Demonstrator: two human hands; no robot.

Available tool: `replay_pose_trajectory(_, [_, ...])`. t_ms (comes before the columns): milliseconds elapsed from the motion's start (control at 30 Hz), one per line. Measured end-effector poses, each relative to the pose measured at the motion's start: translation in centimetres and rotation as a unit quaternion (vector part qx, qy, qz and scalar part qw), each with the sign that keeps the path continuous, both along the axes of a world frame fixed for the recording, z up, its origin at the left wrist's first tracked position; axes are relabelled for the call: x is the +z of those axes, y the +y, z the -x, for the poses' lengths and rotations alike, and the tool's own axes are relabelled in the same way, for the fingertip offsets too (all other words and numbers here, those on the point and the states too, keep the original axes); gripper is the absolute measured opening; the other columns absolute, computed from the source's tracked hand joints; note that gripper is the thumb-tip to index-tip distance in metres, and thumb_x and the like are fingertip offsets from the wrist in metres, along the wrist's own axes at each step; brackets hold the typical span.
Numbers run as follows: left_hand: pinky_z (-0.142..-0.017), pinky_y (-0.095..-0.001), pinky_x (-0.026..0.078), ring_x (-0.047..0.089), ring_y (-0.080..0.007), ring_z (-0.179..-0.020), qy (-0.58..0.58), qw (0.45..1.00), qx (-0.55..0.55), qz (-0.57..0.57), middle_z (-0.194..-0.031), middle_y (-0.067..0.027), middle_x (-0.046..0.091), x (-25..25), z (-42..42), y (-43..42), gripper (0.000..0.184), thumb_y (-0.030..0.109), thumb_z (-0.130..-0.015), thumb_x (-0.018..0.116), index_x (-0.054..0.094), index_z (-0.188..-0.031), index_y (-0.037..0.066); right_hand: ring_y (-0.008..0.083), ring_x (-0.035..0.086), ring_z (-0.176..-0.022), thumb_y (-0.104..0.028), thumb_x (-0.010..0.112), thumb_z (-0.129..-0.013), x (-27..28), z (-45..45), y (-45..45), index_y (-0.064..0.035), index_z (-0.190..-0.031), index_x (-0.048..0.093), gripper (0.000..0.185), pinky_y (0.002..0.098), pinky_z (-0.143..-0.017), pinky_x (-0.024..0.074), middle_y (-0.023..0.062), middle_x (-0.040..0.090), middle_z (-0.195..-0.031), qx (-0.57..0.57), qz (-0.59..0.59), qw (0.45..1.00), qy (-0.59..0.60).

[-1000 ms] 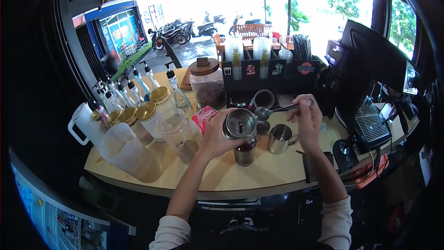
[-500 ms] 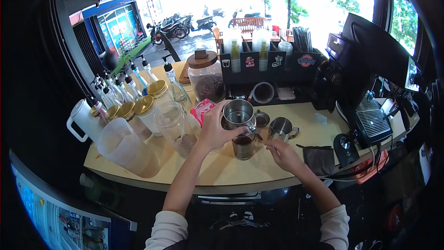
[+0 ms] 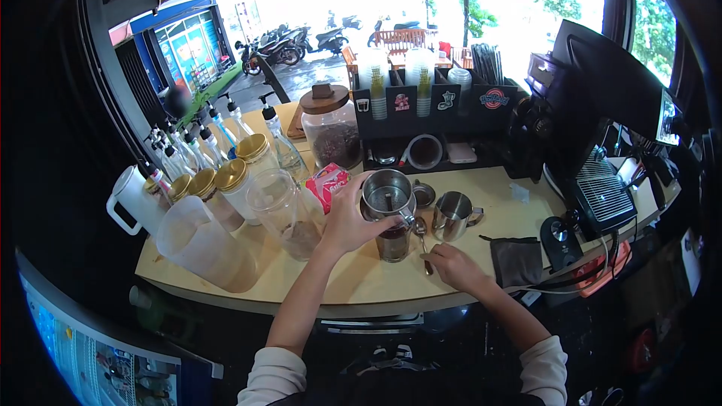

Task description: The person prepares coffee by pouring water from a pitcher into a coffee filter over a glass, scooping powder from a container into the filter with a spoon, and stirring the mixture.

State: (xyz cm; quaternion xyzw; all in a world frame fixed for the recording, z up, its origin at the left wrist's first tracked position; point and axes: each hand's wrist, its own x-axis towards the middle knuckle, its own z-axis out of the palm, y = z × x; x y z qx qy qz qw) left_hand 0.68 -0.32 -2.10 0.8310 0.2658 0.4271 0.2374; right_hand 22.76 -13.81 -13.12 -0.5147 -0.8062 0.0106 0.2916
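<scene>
My left hand (image 3: 353, 219) is closed around a metal cup (image 3: 388, 194) with a handle, holding it directly over a glass (image 3: 393, 246) of dark liquid. From above, I cannot tell whether the cup touches the glass rim. My right hand (image 3: 457, 268) pinches the handle of a metal spoon (image 3: 422, 237) just right of the glass. The spoon's bowl points away from me, at or close to the tabletop. A steel pitcher (image 3: 453, 215) stands to the right, and a small round metal piece (image 3: 423, 195) lies behind the spoon.
Left of my hands stand a tall clear jug (image 3: 278, 207), a frosted pitcher (image 3: 199, 244), gold-lidded jars (image 3: 231, 175) and several pump bottles. A black cup organizer (image 3: 440, 109) spans the back. A dark cloth (image 3: 517, 262) and a coffee grinder or similar machine (image 3: 605, 199) are at right.
My right hand has moved toward me with the spoon, which now lies lower and more lengthwise beside the glass. My left hand still holds the metal cup over the glass.
</scene>
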Motion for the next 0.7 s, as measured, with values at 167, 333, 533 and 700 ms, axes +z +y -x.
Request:
replay_pose_trajectory(167, [-0.100, -0.0428, 0.038, 0.055, -0.0298, -0.112, 0.010, 1.000, 0.011, 0.022, -0.114, -0.0117, 0.061, -0.5, 0.1, -0.2, 0.080, 0.033, -0.057, 0.087, 0.050, -0.124, 0.008, 0.0322, 0.060, -0.085, -0.001, 0.055, -0.079, 2.6, -1.4, -0.3, -0.0026, -0.102, 0.064, 0.024, 0.0383, -0.078, 0.0489, 0.0130, 0.060, -0.091, -0.061, -0.096, 0.992, 0.062])
replay_pose_trajectory(333, [-0.101, -0.0439, 0.037, 0.050, -0.0312, -0.116, 0.004, 0.999, 0.019, 0.035, -0.117, -0.0091, 0.060, -0.9, 0.2, -0.7, 0.081, 0.031, -0.057, 0.087, 0.049, -0.126, 0.011, 0.0339, 0.060, -0.090, -0.007, 0.055, -0.088, 3.9, -5.0, 0.9, -0.0012, -0.104, 0.059, 0.018, 0.0371, -0.082, 0.0465, 0.0154, 0.061, -0.094, -0.239, -0.224, 0.935, 0.136])
replay_pose_trajectory(533, [-0.104, -0.0427, 0.031, 0.048, -0.0275, -0.117, -0.047, 0.999, -0.011, 0.018, -0.118, -0.0067, 0.059, -1.5, 0.2, -0.6, 0.081, 0.025, -0.056, 0.086, 0.048, -0.127, 0.012, 0.0147, 0.057, -0.088, -0.014, 0.049, -0.098, -1.0, -7.8, 2.5, -0.0002, -0.094, 0.053, 0.015, 0.0303, -0.081, 0.0443, 0.0068, 0.059, -0.087, -0.208, 0.050, 0.908, 0.361])
replay_pose_trajectory(700, [-0.100, -0.0386, 0.039, 0.051, -0.0258, -0.118, -0.046, 0.999, -0.010, -0.014, -0.124, -0.0119, 0.053, -2.1, 0.1, -0.3, 0.086, 0.015, -0.055, 0.087, 0.044, -0.129, 0.004, 0.0071, 0.047, -0.073, -0.014, 0.049, -0.097, -1.0, -6.8, 3.2, -0.0071, -0.084, 0.046, 0.015, 0.0233, -0.069, 0.0383, -0.0006, 0.053, -0.078, -0.068, 0.011, 0.815, 0.576])
